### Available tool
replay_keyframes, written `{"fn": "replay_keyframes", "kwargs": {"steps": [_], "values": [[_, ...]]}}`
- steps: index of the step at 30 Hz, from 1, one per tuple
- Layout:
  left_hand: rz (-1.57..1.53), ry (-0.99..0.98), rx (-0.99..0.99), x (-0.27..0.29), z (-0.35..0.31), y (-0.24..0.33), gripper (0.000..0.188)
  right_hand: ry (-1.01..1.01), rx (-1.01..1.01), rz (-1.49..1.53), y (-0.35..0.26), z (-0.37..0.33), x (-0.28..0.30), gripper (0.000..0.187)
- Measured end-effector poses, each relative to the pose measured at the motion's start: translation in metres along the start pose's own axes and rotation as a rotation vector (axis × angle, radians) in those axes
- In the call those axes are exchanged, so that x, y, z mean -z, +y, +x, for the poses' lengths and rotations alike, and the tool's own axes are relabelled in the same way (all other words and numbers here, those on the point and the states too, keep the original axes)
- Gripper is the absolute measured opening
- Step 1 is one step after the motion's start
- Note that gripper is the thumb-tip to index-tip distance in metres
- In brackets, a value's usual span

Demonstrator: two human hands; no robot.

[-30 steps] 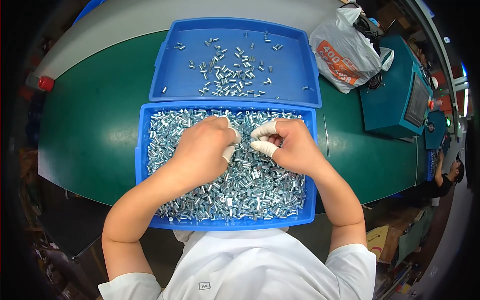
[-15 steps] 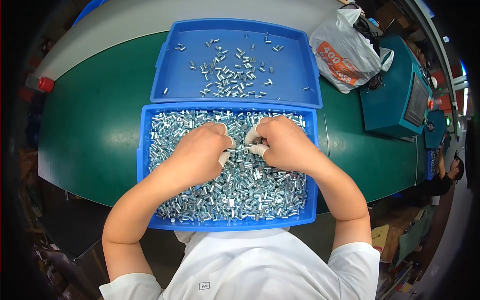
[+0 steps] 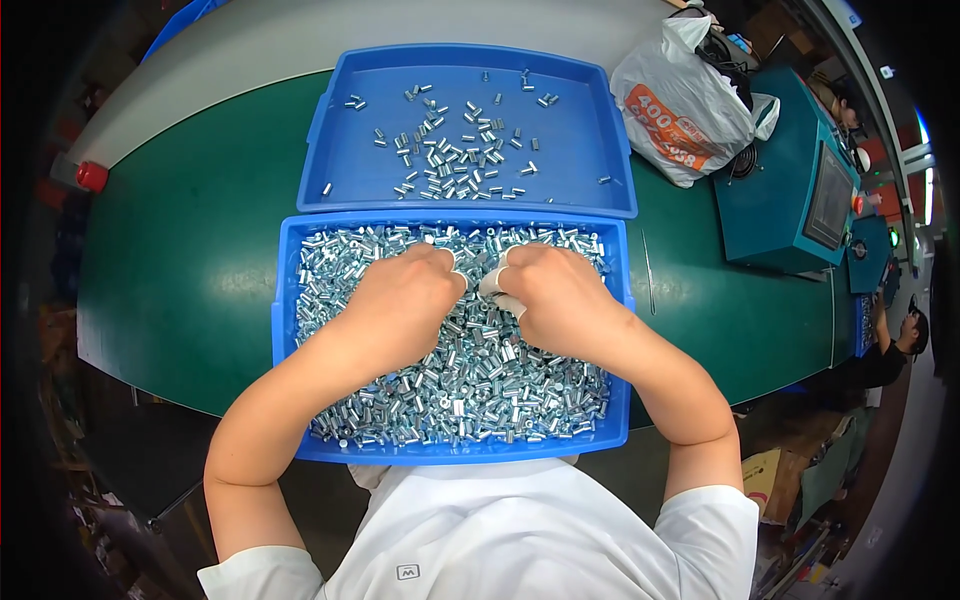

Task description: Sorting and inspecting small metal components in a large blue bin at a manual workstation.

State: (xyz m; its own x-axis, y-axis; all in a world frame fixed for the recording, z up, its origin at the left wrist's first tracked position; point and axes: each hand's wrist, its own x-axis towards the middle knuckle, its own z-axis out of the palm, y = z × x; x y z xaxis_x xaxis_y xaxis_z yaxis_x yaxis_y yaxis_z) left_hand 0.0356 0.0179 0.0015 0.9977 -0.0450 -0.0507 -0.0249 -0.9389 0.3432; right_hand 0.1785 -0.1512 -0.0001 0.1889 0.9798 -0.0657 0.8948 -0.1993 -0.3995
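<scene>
A blue tray (image 3: pixel 622 330) in front of me is filled with small silver metal sleeves (image 3: pixel 470 385) that look like rivet nuts. Over its middle, my left hand (image 3: pixel 408 298) is closed, fingers curled down among the pieces, pale finger cots on the tips. Close beside it, my right hand (image 3: pixel 560 300) pinches with thumb and forefinger, also in cots. What either hand grips is hidden under the fingers. Just beyond stands a second blue tray (image 3: pixel 400 75), with scattered sleeves of the same kind (image 3: pixel 465 160) lying on its bottom.
Both trays stand on a green table (image 3: pixel 190 270). A white plastic bag (image 3: pixel 665 110) and a teal machine with a screen (image 3: pixel 780 190) are at the right. A thin rod (image 3: pixel 649 272) lies beside the near tray. A red button (image 3: pixel 91 177) sits far left. Another person (image 3: pixel 890 350) works far right.
My right thumb and forefinger have come together from a wider gap, and the right hand has shifted slightly left. The left fingers have curled further in. The view has tilted a little.
</scene>
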Motion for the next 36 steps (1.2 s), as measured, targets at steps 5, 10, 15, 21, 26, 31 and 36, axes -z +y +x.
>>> {"fn": "replay_keyframes", "kwargs": {"steps": [5,10,15,21,26,31,36], "values": [[0.061,-0.009,-0.010,0.012,-0.007,0.002,0.019,0.085,0.031,0.064,0.006,-0.007,-0.010,0.039],[0.164,-0.079,-0.012,0.018,-0.010,0.011,0.016,0.137,0.061,0.069,0.007,-0.009,-0.014,0.038],[0.113,-0.069,-0.046,0.013,-0.005,0.008,0.016,0.129,0.056,0.064,0.007,-0.009,-0.014,0.035],[0.081,-0.082,-0.033,0.016,-0.003,0.000,0.016,0.178,0.070,0.091,0.011,-0.011,-0.018,0.035],[-0.091,-0.048,0.007,0.020,-0.004,0.002,0.016,0.437,0.141,0.489,0.007,-0.011,-0.016,0.022],[-0.298,0.014,0.030,0.014,0.001,0.008,0.012,0.396,0.044,0.657,-0.007,-0.014,-0.015,0.016],[-0.584,0.013,0.197,0.012,0.002,0.011,0.013,0.370,0.024,0.614,-0.006,-0.018,-0.021,0.019]]}}
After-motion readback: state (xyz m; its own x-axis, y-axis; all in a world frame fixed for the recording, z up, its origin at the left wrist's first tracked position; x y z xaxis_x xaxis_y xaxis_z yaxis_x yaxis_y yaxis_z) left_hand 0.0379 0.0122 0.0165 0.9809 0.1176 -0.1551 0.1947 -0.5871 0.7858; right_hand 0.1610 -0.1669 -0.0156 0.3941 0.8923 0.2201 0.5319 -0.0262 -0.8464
